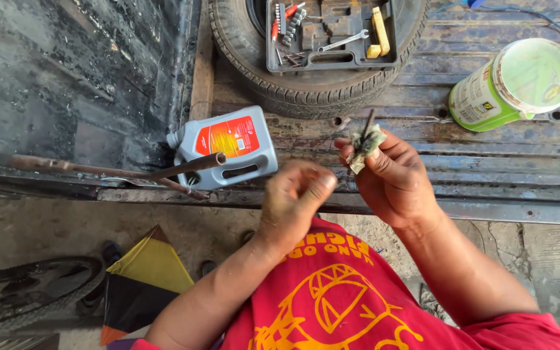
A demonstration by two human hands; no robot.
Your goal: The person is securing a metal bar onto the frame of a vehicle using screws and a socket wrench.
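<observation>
Head view, looking down over a red shirt with yellow print (332,298): the right hand (393,178) is raised with its fingers curled tight around a thin dark metal rod wrapped in a grimy grey-green scrap of cloth (365,144). The rod's bare tip pokes up past the fingertips, and the cloth bunches between thumb and forefinger. The left hand (293,198) sits just beside it, apart from the rod, its fingers folded loosely inward with the thumb pressed against the side of the forefinger; it holds nothing that can be seen.

Beyond the left hand's knuckles lies a grey plastic oil jug with a red and orange label (228,146), on its side on the worn wooden deck (487,162). A long rusty metal pipe tool (118,170) stretches across the front of the jug, running off to the far left of the fingers. Farther out from both hands rests a black rubber tyre (312,91), and a dark grey plastic tool case (328,35) sits inside it, with a silver spanner (343,42), red-handled bits and a yellow block in its trays. Out past the right hand's fingers, well apart, a green and white plastic bucket with a pale lid (516,84) lies tipped toward the camera. Below the left forearm, on the concrete ground, lies a yellow, red and black folded cloth (144,285) beside a dark bicycle tyre (27,291).
</observation>
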